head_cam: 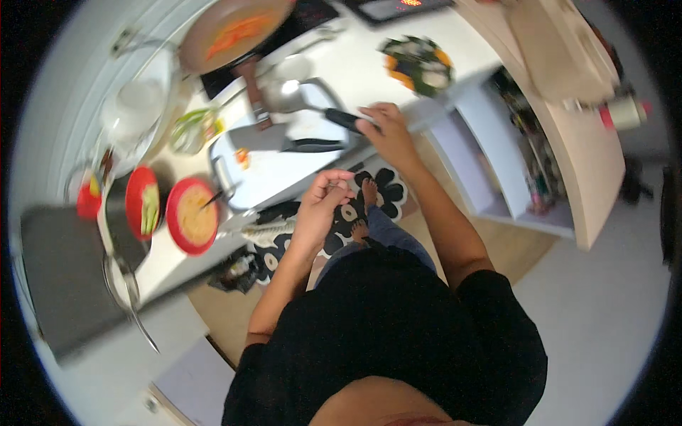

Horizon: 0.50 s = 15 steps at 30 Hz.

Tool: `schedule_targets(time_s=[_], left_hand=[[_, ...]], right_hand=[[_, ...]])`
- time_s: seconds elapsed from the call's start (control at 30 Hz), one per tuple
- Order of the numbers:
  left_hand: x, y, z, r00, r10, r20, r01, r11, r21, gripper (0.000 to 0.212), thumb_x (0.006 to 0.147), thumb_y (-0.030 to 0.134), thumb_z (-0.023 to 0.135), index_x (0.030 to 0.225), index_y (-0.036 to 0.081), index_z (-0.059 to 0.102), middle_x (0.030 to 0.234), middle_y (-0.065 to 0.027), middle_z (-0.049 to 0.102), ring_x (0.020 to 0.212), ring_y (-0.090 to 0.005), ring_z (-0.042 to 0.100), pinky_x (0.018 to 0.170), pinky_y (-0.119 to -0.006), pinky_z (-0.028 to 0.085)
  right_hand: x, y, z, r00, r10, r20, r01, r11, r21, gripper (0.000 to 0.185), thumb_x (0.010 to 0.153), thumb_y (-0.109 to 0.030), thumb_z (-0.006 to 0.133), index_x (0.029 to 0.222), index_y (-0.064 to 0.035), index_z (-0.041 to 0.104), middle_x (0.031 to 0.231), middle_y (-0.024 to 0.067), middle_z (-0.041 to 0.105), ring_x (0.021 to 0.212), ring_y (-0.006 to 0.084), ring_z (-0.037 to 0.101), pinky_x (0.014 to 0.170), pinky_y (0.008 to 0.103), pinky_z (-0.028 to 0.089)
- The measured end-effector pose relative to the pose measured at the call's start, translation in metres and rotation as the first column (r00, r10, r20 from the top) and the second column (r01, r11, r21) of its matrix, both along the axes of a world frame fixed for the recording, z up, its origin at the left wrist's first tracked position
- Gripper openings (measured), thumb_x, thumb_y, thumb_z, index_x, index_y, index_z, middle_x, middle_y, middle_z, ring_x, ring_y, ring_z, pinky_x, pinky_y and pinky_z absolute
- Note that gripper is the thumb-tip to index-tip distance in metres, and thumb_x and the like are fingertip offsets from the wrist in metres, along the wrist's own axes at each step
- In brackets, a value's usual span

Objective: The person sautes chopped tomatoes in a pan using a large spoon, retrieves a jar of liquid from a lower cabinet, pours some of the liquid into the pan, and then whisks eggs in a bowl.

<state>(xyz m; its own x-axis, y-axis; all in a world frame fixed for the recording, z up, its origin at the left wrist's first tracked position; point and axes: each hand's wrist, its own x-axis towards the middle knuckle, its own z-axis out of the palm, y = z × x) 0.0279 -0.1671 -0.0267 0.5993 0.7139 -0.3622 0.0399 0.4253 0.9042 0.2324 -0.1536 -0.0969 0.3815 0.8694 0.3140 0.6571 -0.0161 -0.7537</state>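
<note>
My right hand [388, 133] is at the black handle of a metal ladle [287, 97], whose bowl is over the far part of the cutting board. My left hand [325, 199] is in front of the counter edge, fingers curled with nothing visible in them. On the white cutting board [277, 178] lie a wide-bladed knife [261, 137] with a black handle and a small orange-red food piece [242, 158]. A frying pan [197, 45] holding orange-red strips sits at the far left on the stove. A red bowl of yellowish liquid [194, 215] with a dark utensil is left of the board.
Beside that bowl stands another red bowl [135, 207] with green pieces. A bag of green vegetables [193, 130] and white dishes [133, 109] are farther back. At the upper right lies a dark green and orange trivet-like item [418, 64]; open shelves [479, 154] are below the counter's right end.
</note>
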Motion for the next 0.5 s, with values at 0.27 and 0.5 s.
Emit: schedule_targets(time_s=[0.27,0.5], left_hand=[[0.113,-0.064,-0.021,0.947,-0.313,-0.067,0.315,0.949,0.026,0.023,0.093,0.012,0.050,0.116,0.007,0.052,0.109,-0.0045,0.052,0.105,-0.0166,0.055,0.086,-0.028,0.043],[0.259,-0.148,-0.070,0.735,-0.676,-0.049,0.672,0.718,0.182,0.033,0.090,0.008,0.053,0.123,0.008,0.050,0.121,-0.0060,0.046,0.110,-0.0176,0.052,0.091,-0.029,0.042]], right_hand=[[0.055,-0.139,0.011,0.808,-0.303,-0.505,0.393,0.916,0.078,0.016,0.080,-0.018,0.069,0.091,-0.0061,0.066,0.086,0.0086,0.059,0.074,0.0177,0.061,0.068,0.0295,0.049],[0.146,-0.293,-0.010,0.580,-0.555,-0.597,0.711,0.702,0.037,0.016,0.083,-0.015,0.067,0.096,-0.0052,0.066,0.090,0.0054,0.061,0.077,0.0136,0.059,0.071,0.0267,0.048]])
